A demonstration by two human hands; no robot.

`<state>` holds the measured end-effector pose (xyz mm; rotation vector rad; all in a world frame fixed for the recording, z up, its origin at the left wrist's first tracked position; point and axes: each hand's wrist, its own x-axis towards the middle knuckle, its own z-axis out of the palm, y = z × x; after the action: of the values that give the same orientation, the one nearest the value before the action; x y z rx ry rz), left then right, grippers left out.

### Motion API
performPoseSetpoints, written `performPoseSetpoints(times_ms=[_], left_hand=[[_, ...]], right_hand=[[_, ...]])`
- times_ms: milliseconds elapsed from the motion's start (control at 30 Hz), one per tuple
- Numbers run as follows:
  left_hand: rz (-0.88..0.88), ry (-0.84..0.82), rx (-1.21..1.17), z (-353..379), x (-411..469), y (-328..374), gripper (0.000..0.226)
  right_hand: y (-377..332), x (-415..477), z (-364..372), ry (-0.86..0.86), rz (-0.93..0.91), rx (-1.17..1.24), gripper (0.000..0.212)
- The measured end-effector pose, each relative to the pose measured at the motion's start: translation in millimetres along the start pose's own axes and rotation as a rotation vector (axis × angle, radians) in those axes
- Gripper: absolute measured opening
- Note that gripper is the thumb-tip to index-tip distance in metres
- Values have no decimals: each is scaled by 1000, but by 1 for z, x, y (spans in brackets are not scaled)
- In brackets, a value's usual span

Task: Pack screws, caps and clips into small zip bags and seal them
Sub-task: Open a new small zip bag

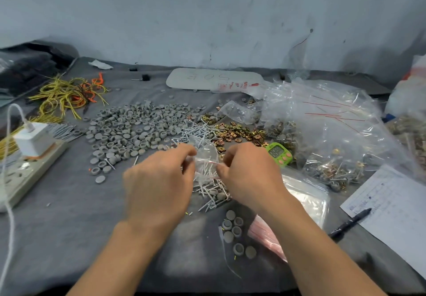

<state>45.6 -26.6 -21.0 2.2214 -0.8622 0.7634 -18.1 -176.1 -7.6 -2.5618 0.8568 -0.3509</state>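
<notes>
Motion blur smears the middle here, and the clear zip bag (205, 157) is so see-through that its edges and whatever's inside are hard to make out. Both hands are curled in on it: the left hand (159, 180) pinches its left edge and the right hand (249, 175) pinches the side with the red strip. The bag hangs between the two, just left of the green timer (279, 153), over a heap of loose screws (213, 193). Grey caps (129, 129) spread well left of the timer, and brass clips (237, 133) lie just behind it.

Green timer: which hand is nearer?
Right. The right hand is just left of the timer, close beside it; the left hand is farther left, across the bag both hands pinch.
</notes>
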Motion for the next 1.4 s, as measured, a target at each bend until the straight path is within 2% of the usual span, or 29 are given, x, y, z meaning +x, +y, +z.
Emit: performPoseSetpoints(times_ms=[100,167,333,467,567,600,700,767,900,1000,1100,1200,1267,1333,1367,1400], left_hand=[[-229,-162,-114,1,2,13,44],[-267,-215,-149,0,2,12,54],[-176,-2,158,-3,0,20,46],[-275,-103,155,4,0,18,38],[-294,-74,94,2,-2,16,33],[-301,-81,66,1,-2,17,33],[-329,-118,31,1,-1,18,36],[-348,-106,24,1,-2,19,36],[-368,-41,-57,1,-1,16,34],[-299,-45,-101,0,-1,15,29],[-96,-7,-33,-1,-1,19,19],[86,31,11,1,-2,22,32],[126,-82,-146,-1,0,26,44],[121,-264,-365,-6,3,26,58],[158,-341,-396,-8,5,24,70],[223,-402,-353,-8,6,21,82]], right_hand=[[7,-1,3,-47,-7,131,27],[8,-3,2,-35,-17,198,17],[-2,-10,-1,104,-1,190,31],[-15,-28,4,228,-258,499,27],[-25,-40,10,255,-437,512,9],[-27,-40,12,219,-437,469,5],[-25,-34,11,31,-304,364,25],[-22,-31,9,-25,-243,361,34],[-20,-26,9,143,-267,365,21],[-18,-26,10,247,-223,158,23],[-14,-17,5,245,-109,-20,22],[-7,-5,-2,253,1,-120,12],[-3,-4,-4,189,17,-84,16],[4,-5,-6,58,8,104,14],[8,-4,-9,7,11,235,16],[11,-3,-12,-31,26,351,29]])
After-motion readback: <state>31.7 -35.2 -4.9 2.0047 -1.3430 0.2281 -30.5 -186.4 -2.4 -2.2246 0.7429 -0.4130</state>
